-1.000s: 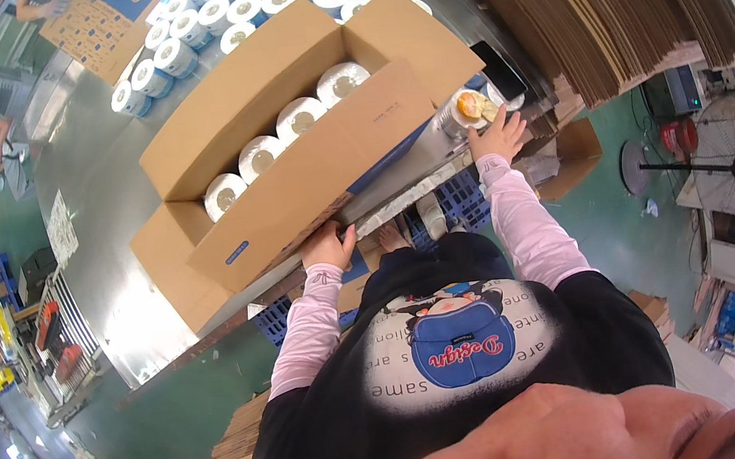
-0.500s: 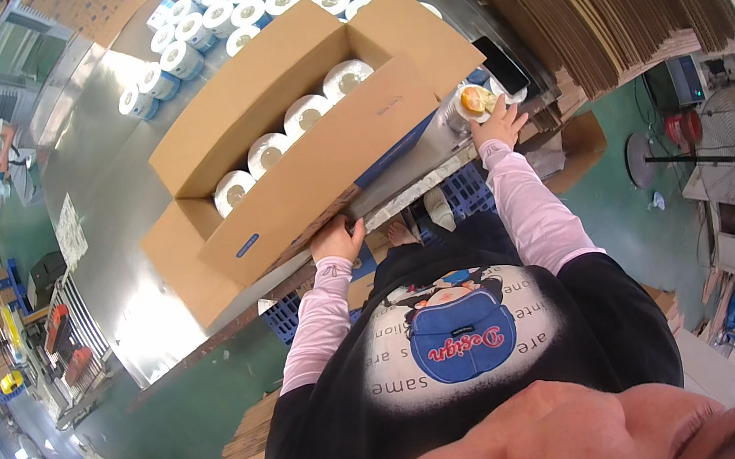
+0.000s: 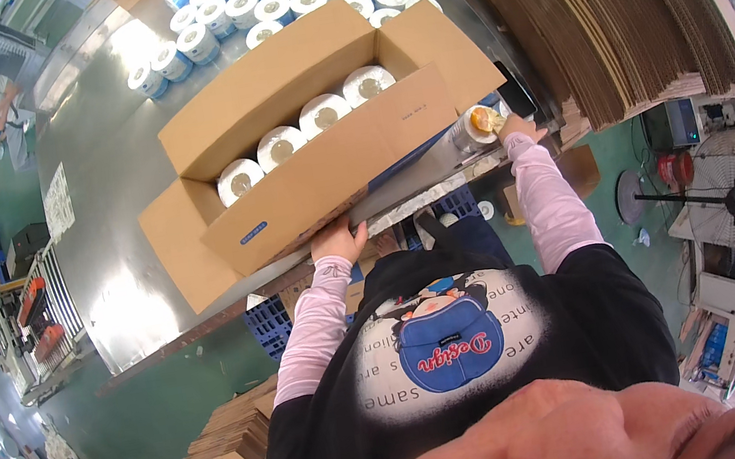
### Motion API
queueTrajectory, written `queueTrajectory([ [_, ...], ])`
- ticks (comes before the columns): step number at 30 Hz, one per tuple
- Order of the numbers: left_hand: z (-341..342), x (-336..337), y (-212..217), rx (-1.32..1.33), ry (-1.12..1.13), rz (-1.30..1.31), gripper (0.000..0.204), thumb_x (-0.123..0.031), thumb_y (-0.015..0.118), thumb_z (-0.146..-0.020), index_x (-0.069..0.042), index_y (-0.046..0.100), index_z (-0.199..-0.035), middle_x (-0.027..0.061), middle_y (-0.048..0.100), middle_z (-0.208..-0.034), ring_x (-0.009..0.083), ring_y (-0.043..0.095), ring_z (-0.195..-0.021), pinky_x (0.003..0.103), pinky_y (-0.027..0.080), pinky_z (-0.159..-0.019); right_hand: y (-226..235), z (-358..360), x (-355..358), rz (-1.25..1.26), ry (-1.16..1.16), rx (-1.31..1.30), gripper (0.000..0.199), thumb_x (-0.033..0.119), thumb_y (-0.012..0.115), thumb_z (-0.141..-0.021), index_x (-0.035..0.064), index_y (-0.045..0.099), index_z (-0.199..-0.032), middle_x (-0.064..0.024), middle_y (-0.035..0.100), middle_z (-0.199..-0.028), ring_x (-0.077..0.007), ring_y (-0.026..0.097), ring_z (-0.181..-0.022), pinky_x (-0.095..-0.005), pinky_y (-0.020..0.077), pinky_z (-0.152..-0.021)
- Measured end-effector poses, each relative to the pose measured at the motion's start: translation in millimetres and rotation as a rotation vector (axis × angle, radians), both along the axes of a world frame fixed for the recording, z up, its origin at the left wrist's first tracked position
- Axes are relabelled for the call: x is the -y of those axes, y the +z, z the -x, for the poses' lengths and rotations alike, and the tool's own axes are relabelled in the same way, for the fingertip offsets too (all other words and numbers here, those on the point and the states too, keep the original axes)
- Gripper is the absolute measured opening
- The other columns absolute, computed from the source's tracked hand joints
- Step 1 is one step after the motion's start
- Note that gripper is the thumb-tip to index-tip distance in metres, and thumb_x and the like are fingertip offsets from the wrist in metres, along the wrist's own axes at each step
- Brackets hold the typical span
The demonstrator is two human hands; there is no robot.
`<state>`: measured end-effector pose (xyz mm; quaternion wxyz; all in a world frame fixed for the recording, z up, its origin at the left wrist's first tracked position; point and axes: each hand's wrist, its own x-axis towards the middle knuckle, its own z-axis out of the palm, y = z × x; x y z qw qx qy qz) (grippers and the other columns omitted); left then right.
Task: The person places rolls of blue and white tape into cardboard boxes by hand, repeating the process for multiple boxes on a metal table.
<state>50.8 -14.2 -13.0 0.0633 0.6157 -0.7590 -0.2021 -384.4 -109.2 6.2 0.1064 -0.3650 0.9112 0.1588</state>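
An open brown cardboard box (image 3: 322, 184) lies at an angle on the metal table, its flaps spread. Several white rolls (image 3: 325, 115) stand in a row inside it. My left hand (image 3: 337, 240) is at the box's near lower edge, thumb showing and the other fingers mostly hidden against the cardboard. At the table's right front corner, my right hand (image 3: 520, 127) touches a small orange-and-whitish item (image 3: 487, 120) on top of a clear-and-white roll-like object (image 3: 469, 133). How its fingers close there cannot be made out.
Many white-and-blue wrapped rolls (image 3: 241, 6) stand at the table's far side. A dark phone (image 3: 516, 92) lies beside my right hand. Tall stacks of flat cardboard (image 3: 588, 12) rise at the right, near a floor fan (image 3: 733, 196). Another person (image 3: 0, 107) is at the far left.
My right hand has moved from lying spread beside the orange item to reaching in at it, fingers drawn closer. My left hand stays at the box. The whole view has shifted slightly.
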Motion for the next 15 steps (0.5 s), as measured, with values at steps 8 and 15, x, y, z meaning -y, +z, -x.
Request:
queueTrajectory([
  [8,3,2,5,0.071,-0.009,-0.077,0.042,-0.049,0.058,-0.083,-0.008,0.067,-0.086,0.0118,0.069,-0.086,0.0298,0.068,-0.079,0.042,0.055,-0.072,15,-40,16,0.307,0.327,-0.137,0.024,0.023,0.058,-0.084,0.016,0.067,-0.106,-0.007,0.066,-0.11,-0.0267,0.058,-0.11,-0.0592,0.0234,-0.109],
  [15,4,1,7,0.081,-0.006,-0.052,0.04,-0.049,0.058,-0.083,-0.01,0.067,-0.083,0.0125,0.068,-0.082,0.0318,0.067,-0.078,0.043,0.054,-0.07,-9,-45,10,0.291,0.572,-0.266,0.016,0.02,0.053,-0.088,0.0163,0.067,-0.096,-0.0058,0.062,-0.101,-0.0233,0.057,-0.104,-0.0446,0.0378,-0.088],
])
